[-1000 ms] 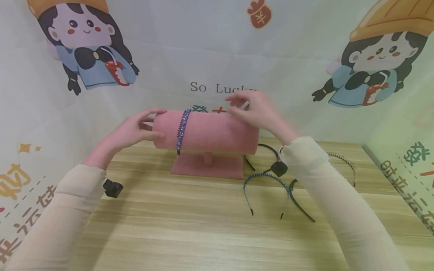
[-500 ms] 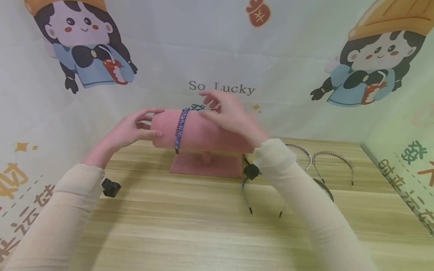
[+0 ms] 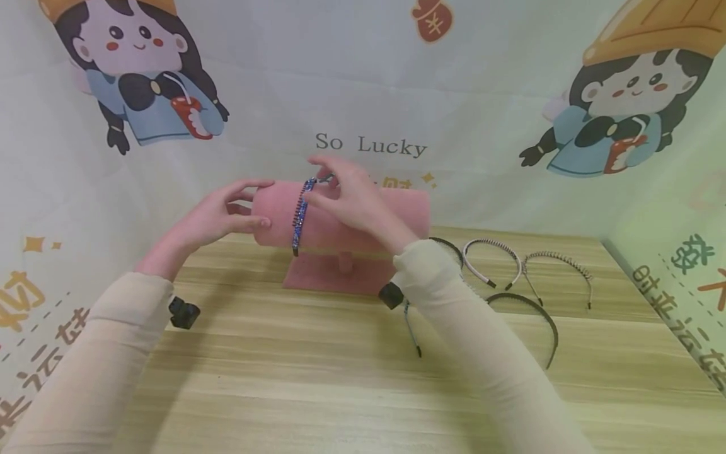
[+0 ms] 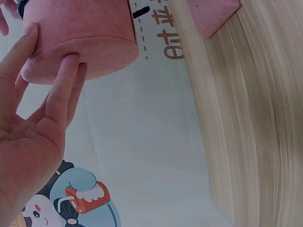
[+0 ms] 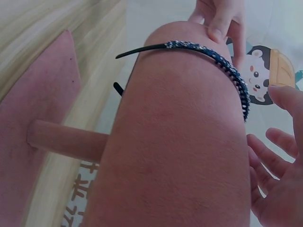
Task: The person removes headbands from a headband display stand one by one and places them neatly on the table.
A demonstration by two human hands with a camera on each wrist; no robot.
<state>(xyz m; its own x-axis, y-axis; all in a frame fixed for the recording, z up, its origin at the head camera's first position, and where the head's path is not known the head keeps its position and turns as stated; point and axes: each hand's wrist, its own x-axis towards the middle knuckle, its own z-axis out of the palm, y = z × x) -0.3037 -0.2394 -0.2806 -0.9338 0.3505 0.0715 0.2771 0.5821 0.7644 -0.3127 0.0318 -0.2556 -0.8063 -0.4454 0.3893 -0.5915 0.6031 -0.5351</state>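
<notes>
A pink velvet headband stand (image 3: pixel 363 214) has a thick padded roll on a short post. Round the roll's left part sits a toothed headband (image 3: pixel 301 217) with blue glitter, its two ends reaching past the roll in the right wrist view. My left hand (image 3: pixel 212 214) holds the roll's left end, with the thumb on the front and some fingertips against the flat end face (image 4: pixel 104 59). Over the roll, just right of the headband, my right hand (image 3: pixel 354 195) hovers with fingers spread. In the right wrist view its thumb (image 5: pixel 286 100) is apart from the headband.
On the wooden table (image 3: pixel 272 378) to the right lie several more headbands, among them a white one (image 3: pixel 468 261), a black one (image 3: pixel 553 331) and a thin wavy one (image 3: pixel 590 280). My right sleeve partly covers a blue one (image 3: pixel 412 331). A printed cloth (image 3: pixel 363 94) hangs behind.
My right hand has moved left along the top of the roll, from its right end to beside the glittery headband. The left hand has stayed on the left end.
</notes>
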